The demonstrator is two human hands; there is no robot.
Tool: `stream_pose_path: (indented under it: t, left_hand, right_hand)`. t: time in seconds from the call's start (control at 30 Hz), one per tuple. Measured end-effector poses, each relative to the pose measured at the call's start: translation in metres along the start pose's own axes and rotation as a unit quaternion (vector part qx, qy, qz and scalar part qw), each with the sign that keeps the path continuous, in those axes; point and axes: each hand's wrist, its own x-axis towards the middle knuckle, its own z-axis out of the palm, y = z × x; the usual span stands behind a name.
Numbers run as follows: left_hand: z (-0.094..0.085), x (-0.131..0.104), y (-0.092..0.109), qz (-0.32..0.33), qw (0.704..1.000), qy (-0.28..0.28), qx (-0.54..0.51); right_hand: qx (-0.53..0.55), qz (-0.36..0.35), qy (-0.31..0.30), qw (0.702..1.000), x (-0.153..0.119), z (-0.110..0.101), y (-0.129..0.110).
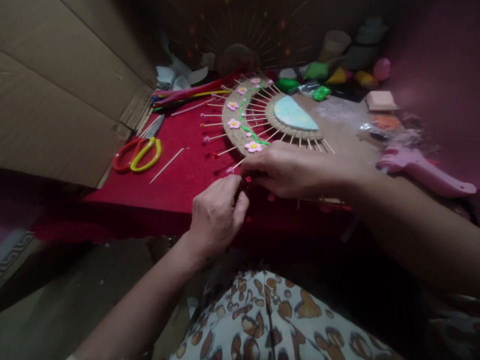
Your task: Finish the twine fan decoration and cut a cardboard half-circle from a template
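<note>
A round twine-wrapped craft piece (pixel 231 131) with thin sticks radiating from it lies on the red cloth. Pink clay flowers (pixel 253 146) and a green vine run along its ring, and small pink or red balls tip several sticks. At its centre sits a pale blue half disc (pixel 294 112). My left hand (pixel 219 210) is closed at the near edge of the piece, just below a pink-tipped stick. My right hand (pixel 281 167) reaches over the ring with its fingers pinched close to the left hand's. Whatever lies between the fingers of both hands is hidden.
Scissors with red and yellow handles (pixel 146 155) and a loose stick (pixel 167 166) lie on the left. Behind are pipe cleaners (pixel 195 92) and green clay packets (pixel 317 71). A pink glue gun (pixel 423 167) is at the right; cardboard (pixel 56 95) stands at left.
</note>
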Motion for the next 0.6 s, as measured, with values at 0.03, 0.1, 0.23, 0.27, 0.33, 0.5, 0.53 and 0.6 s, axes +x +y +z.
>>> stream_pose_path:
  t: [0.03, 0.1, 0.23, 0.27, 0.33, 0.5, 0.53, 0.6]
  left_hand:
    - [0.0000, -0.0002, -0.0001, -0.004, 1.000, 0.000, -0.007]
    - [0.0000, -0.0008, -0.0003, -0.010, 1.000, 0.001, -0.015]
    - [0.0008, -0.0020, -0.0011, -0.010, 1.000, 0.003, -0.014]
    - [0.0008, -0.0022, -0.0013, -0.010, 1.000, 0.002, -0.014]
    - [0.0000, -0.0021, -0.0016, -0.012, 1.000, -0.003, -0.010]
    - [-0.0040, -0.0013, -0.0006, -0.006, 1.000, -0.022, 0.010]
    - [-0.0043, -0.0014, -0.0003, -0.002, 1.000, -0.023, 0.014]
    - [-0.0040, -0.0018, 0.0002, 0.006, 1.000, -0.018, 0.022]
  right_hand:
    - [0.000, -0.001, -0.003, 1.000, -0.0006, -0.0013, -0.0012]
    - [0.002, -0.004, -0.006, 1.000, -0.0010, -0.0033, -0.0032]
    - [0.014, -0.022, -0.001, 1.000, 0.0011, -0.0025, -0.0023]
    - [0.021, -0.026, 0.000, 0.999, 0.0018, -0.0014, -0.0011]
    - [0.036, -0.030, 0.006, 0.999, 0.0031, 0.0011, 0.0016]
    - [0.073, -0.038, 0.000, 0.997, 0.0044, 0.0046, 0.0045]
    - [0.082, -0.039, -0.007, 0.996, 0.0043, 0.0046, 0.0042]
    - [0.097, -0.041, -0.017, 0.994, 0.0043, 0.0045, 0.0032]
